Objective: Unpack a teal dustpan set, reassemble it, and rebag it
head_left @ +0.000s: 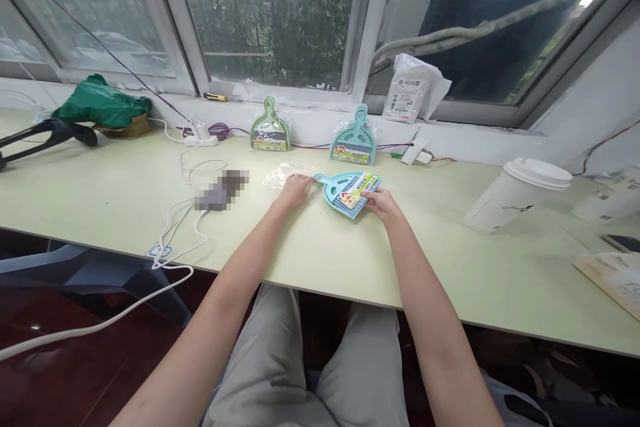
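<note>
My right hand (383, 203) grips the wide end of a light-blue mini dustpan and brush set (345, 192), thumb on its printed card label. The set is tilted, with its handle pointing left. Beside the handle's tip is my left hand (296, 190), fingers curled together over a crumpled clear plastic bag (280, 175). Part of that bag is hidden under the hand. Against the wall behind stand two similar sets in clear wrapping: a green dustpan set (270, 127) and a turquoise dustpan set (354, 139).
A white lidded cup (517, 197) stands at right. White cables (175, 240) and a power strip (201, 139) are at left, near a green plastic bag (103, 103). A yellow cutter (215, 97) and a white packet (407, 90) sit on the window ledge.
</note>
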`<state>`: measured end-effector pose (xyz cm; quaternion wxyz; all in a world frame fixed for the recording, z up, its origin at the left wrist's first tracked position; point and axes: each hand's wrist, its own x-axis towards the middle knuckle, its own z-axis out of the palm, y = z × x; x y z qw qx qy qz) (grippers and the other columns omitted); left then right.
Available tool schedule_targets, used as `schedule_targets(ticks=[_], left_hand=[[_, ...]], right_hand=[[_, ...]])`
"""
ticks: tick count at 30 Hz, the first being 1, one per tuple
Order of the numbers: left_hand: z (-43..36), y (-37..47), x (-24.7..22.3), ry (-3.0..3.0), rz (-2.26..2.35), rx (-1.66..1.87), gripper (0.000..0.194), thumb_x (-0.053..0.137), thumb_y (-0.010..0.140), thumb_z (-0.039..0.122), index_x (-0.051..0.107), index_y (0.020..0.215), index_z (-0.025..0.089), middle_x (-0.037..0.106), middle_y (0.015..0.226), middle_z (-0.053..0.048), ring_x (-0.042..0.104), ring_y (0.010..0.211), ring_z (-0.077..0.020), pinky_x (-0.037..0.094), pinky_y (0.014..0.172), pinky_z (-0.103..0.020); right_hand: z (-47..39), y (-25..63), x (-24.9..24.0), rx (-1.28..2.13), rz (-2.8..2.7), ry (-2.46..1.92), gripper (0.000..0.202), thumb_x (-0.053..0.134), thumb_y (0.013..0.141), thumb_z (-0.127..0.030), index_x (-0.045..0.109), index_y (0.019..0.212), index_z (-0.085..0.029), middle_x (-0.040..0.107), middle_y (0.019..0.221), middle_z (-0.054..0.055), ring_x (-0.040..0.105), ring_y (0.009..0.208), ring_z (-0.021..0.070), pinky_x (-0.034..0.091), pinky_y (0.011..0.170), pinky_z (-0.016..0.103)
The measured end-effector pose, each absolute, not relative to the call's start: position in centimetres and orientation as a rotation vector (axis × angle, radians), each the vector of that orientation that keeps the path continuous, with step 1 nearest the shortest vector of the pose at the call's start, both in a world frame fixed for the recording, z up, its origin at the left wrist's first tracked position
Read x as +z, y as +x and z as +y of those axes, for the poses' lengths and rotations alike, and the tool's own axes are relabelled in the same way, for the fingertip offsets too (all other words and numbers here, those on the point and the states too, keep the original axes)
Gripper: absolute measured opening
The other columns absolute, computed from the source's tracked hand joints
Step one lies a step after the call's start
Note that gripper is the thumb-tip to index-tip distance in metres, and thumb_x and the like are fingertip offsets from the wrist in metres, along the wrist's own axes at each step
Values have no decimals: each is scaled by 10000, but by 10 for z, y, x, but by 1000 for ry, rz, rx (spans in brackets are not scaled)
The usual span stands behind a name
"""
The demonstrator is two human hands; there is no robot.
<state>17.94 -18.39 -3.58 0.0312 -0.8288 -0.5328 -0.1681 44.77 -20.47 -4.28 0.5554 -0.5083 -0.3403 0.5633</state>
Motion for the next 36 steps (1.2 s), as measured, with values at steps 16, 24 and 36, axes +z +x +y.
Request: schedule_targets(ticks=[16, 24, 36], left_hand=[[-179, 173, -32, -2117, -2016, -573, 389, 356, 867, 117, 685, 1060, 193, 694, 986, -118, 620, 953, -234, 460, 781, -328], [-192, 185, -24, -2182, -1840, -716, 401, 321, 927, 167, 658, 1138, 220, 676, 1074, -117, 549, 1080, -255, 463, 838, -359], [-213, 199, -3, -2007, -1762, -1141, 258, 430, 924, 264, 682, 942, 314, 576, 1280, -2, 370, 1315, -246, 22, 1171, -556]], right_hand=[[-212, 419, -42, 1416, -812, -1159, 173, 670, 716, 34, 632, 804, -110, 728, 717, 58, 702, 630, 161, 610, 641, 281], [-218, 390, -41, 1412, -746, -1066, 144, 691, 709, 3, 647, 763, -123, 724, 697, 46, 708, 662, 176, 620, 712, 325], [-220, 386, -41, 1216, -598, -908, 239, 767, 658, -105, 614, 827, -176, 730, 874, 25, 704, 842, 166, 604, 785, 287]])
